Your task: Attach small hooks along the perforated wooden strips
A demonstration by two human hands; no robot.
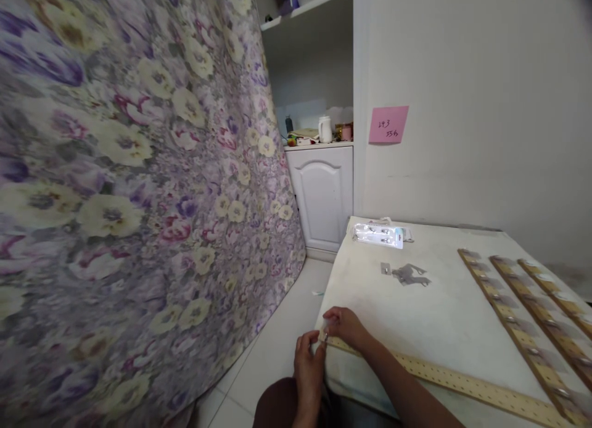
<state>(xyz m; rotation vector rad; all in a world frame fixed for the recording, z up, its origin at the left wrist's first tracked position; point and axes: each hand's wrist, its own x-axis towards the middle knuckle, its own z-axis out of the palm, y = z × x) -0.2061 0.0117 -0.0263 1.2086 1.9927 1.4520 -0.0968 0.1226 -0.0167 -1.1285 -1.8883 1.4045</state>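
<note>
My left hand (308, 361) is closed at the table's near left corner, its thumb and fingertips pinching around a small shiny metal piece (325, 337). Just above and to the right, my right hand (346, 327) has its fingers curled in towards the same piece; what they grip is too small to make out. Under my right forearm, a pale wooden strip with rows of holes (462, 382) runs along the table's near edge. Its left end lies at my fingertips, partly covered by the hands.
Several wooden strips with metal pieces, one of them here (509, 317), lie at the right of the white table (370, 317). A clear package (378, 235) and grey film scraps (411, 274) lie further back. A floral curtain (139, 200) hangs left; a white cabinet (324, 197) stands behind.
</note>
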